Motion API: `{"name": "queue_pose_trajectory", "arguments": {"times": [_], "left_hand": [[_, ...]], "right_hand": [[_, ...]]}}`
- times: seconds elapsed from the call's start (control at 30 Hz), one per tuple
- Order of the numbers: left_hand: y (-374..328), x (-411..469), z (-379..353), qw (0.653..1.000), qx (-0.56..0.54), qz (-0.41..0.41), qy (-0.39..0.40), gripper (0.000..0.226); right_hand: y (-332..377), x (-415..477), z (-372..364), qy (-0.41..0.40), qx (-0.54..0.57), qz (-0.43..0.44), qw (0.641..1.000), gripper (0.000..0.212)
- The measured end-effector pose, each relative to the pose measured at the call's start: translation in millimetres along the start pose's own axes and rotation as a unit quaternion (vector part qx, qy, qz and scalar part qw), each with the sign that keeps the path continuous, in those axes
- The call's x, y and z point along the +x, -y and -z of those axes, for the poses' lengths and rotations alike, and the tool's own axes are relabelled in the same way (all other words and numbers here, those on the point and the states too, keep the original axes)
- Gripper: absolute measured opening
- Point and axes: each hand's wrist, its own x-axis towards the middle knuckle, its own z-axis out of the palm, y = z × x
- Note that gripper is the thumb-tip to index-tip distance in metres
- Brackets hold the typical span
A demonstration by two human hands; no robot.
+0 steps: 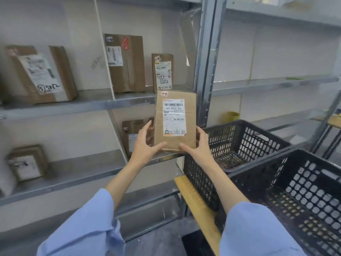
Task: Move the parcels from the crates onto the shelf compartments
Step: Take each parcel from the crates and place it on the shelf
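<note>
I am looking at a grey metal shelf unit (92,106) filling the left and back of the view, with white dividers splitting it into compartments. Two black perforated crates (295,191) are sitting at the right on a wooden bench (195,200). Brown cardboard parcels are standing on the upper board. A leaning parcel (42,74) is showing a circled 5 and handwriting like "5082". A tall parcel (125,63) is wearing a red sticker. A small parcel (162,72) is also marked with a circled 5 and "5082".

The held parcel (173,143) is hanging upright in the air, in front of the shelf's right-hand compartments and beside the farther crate. It is a plain, lightly creased brown carton. Its white shipping label (174,115) is carrying barcodes and the printed code "507-N705 A34". I cannot read the small handwritten tag at its top corner. The left hand (145,145) and right hand (199,145) are gripping its lower end from either side, thumbs on the front.
</note>
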Motion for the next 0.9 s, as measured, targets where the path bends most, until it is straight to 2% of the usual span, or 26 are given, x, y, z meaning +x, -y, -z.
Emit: {"name": "queue_pose_trajectory", "arguments": {"times": [0.1,0.37,0.57,0.8,0.9], "left_hand": [[-4.5,-15.0,23.9,1.000,0.000,0.012,-0.017,0.101],[-10.5,-51.2,82.0,0.994,0.031,0.002,-0.109,0.074],[-6.7,-75.7,126.9,0.984,0.088,0.001,-0.153,0.073],[18.0,-94.7,186.3,0.969,0.136,0.007,-0.208,0.078],[33.8,-98.6,212.0,0.965,0.148,0.023,-0.218,0.083]], "right_hand": [[12.1,-5.2,-18.3,0.026,0.027,0.021,0.999,0.083],[39.5,-1.8,-77.6,0.073,0.047,0.063,0.994,0.077],[53.6,-5.7,-127.6,0.143,0.063,0.066,0.986,0.098],[64.0,-11.6,-197.7,0.208,0.082,0.077,0.972,0.103],[63.5,-10.1,-227.4,0.240,0.100,0.064,0.964,0.099]]}}
